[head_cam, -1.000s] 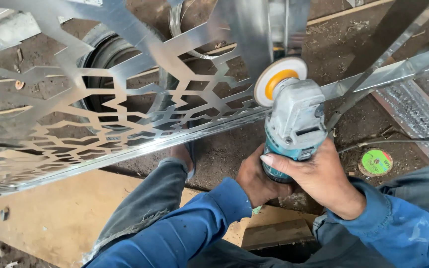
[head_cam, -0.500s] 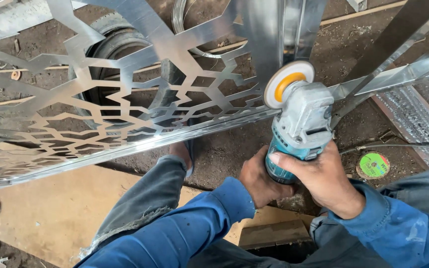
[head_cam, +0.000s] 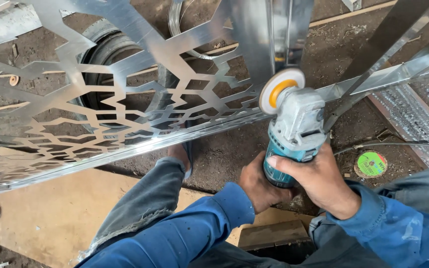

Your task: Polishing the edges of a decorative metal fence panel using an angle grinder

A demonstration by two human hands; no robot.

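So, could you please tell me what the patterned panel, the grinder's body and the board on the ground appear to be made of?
The patterned panel looks like bright sheet metal, probably steel: silvery, reflective, with cleanly cut openings. The grinder seems to have a dull grey cast-metal head and a teal plastic grip, which both hands hold. The board looks like bare plywood or fibreboard: flat, matt, tan, though no grain shows.
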